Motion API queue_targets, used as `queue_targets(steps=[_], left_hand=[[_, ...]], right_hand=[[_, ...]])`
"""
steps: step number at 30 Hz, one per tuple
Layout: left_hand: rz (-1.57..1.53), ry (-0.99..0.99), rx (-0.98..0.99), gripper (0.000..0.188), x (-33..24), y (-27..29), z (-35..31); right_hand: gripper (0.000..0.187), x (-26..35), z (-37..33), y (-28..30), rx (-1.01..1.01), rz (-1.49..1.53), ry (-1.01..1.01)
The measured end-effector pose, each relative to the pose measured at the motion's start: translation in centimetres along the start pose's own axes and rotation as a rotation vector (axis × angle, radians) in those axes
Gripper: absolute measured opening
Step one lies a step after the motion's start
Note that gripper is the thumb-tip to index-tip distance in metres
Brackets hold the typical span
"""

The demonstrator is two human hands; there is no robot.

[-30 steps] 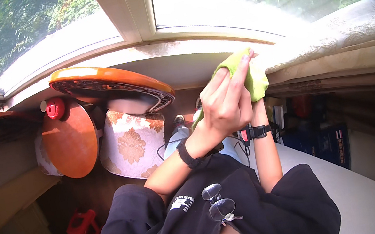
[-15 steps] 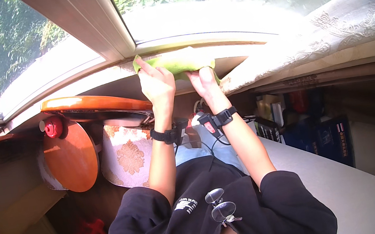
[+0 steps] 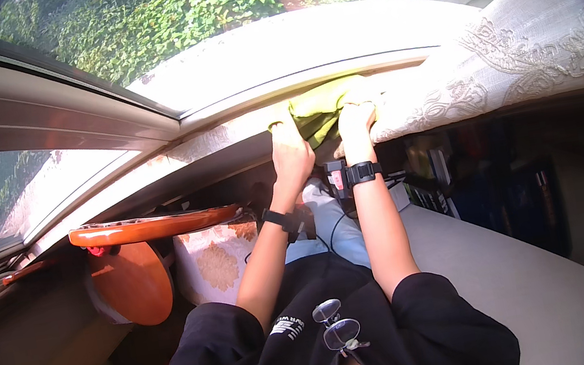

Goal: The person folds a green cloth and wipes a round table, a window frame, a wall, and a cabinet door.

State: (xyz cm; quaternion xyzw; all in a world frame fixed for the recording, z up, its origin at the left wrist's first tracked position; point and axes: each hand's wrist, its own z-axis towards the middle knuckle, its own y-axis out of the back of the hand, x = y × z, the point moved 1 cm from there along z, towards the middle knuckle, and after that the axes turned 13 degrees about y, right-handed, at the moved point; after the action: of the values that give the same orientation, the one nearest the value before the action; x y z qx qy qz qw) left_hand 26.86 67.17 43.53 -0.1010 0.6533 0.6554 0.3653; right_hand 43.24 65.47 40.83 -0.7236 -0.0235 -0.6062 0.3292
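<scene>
Lime-green fabric cloth point(image 3: 321, 99) at white window sill's edge; job looks unfinished.
L hand point(image 3: 290, 154) fingers grip cloth's L end, R hand point(image 3: 356, 120) fingers its R, nr white embroidered curtain point(image 3: 461, 91). Cloth covers short stretch only; sill point(image 3: 205, 141) to L uncovered; amt done: can't tell.

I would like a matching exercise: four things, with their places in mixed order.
1. lime-green cloth
2. white patterned fabric curtain
3. glossy orange wooden board
4. thin-framed round glasses

A. on the black fabric shirt
B. in left hand and right hand
C. right of both hands
D. left of both hands

Pairs: 1-B; 2-C; 3-D; 4-A
</scene>
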Motion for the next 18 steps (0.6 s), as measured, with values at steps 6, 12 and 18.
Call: queue_targets(steps=[6,12,18], left_hand=[[-0.049,-0.259,0.190,0.072,-5.6,-7.4,4.4],[-0.083,-0.259,0.388,0.079,-11.5,-10.8,7.9],[0.060,-0.234,0.241,0.075,-9.0,-10.9,5.9]], right_hand=[[0.029,3.7,9.7,8.6,-0.219,0.112,0.079],[0.031,6.0,15.4,14.7,-0.309,0.175,0.104],[0.033,6.2,13.6,16.0,-0.267,0.163,-0.003]])
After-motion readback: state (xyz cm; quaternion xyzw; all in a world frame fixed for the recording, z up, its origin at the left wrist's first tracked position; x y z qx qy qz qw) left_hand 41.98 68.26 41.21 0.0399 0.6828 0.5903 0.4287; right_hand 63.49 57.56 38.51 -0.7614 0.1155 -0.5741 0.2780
